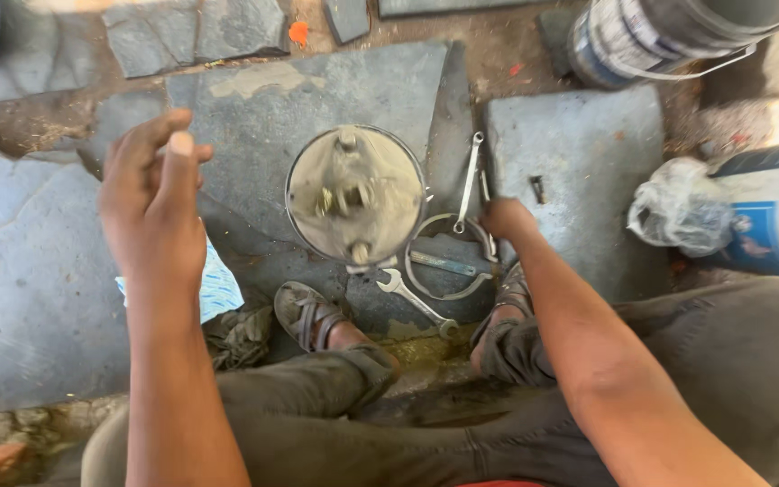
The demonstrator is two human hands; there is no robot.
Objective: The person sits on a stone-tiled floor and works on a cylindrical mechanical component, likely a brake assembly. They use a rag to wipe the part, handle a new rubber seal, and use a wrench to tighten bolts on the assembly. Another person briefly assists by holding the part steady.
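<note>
A: At upper right, which containers appear?
B: A grey-and-blue labelled plastic bucket [669, 36]; below it, a white-and-blue labelled tub [768, 221] beside a crumpled clear plastic bag [678, 207].

A: The surface?
B: Grey stone slabs [579, 153] set in brown dirt, outdoors.

A: The hands?
B: The left hand [151, 203] hovers raised, fingers loosely apart, holding nothing. The right hand [505, 219] rests, fingers curled down, on a thin metal ring [448, 293] beside a round dusty metal drum plate [355, 194]; whether it grips, I cannot tell. Steel spanners [416, 302] lie just beside.
</note>
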